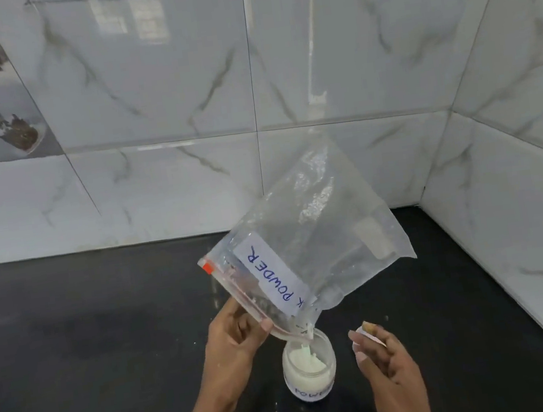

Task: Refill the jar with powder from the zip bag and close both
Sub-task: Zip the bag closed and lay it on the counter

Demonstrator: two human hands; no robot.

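Clear plastic zip bag (318, 234), likely light, floppy, pinched at stiffer zip rim by left hand (235, 338), mouth over jar (309, 370) beside it; right hand (386, 356) pinching unidentified scrap (369, 329).

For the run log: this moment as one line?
step: pouring | left hand: grips zip bag, mouth tilted over open jar | right hand: beside jar, not touching | powder: partly fills jar

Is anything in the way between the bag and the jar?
Nothing visible. The left hand tips the bag so its open corner is right over the jar, which has no lid on, and powder lies inside.
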